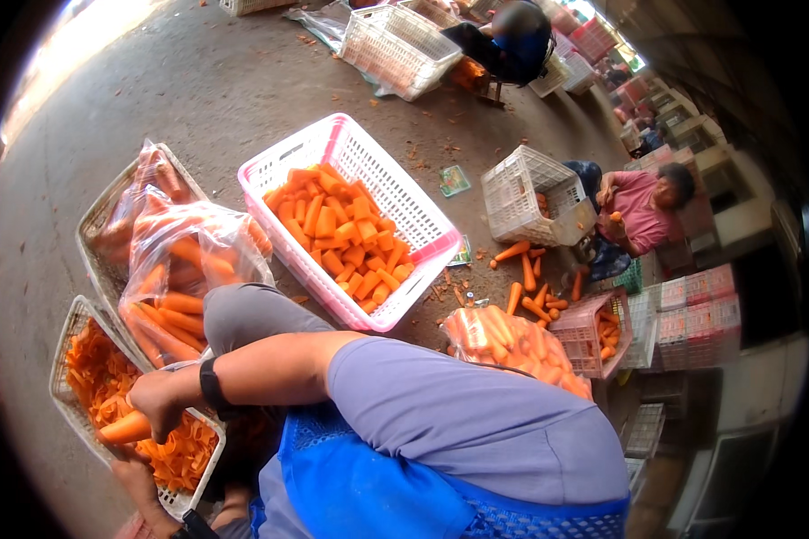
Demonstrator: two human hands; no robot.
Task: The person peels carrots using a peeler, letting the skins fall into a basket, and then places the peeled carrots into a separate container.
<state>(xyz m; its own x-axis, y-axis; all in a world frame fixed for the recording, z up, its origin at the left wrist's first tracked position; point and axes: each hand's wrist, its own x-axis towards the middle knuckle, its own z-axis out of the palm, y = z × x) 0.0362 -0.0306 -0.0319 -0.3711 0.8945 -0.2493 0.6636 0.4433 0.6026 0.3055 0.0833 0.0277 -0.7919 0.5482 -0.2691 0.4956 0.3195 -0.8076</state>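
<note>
My right arm reaches across to the left, a black band at its wrist. The right hand is closed over the inner end of a thick orange carrot, whose other end sticks out to the left. Just below the carrot, close to it, is my left hand; its fingers are mostly hidden, so its grip does not show. Both hands are over a white crate of curled carrot peelings. No tool can be made out in either hand.
Clear plastic bags of whole carrots fill a crate beyond my hands. A pink-white crate holds cut carrot chunks. Rightward lie another carrot bag and loose carrots. A person in pink sits beside a white crate.
</note>
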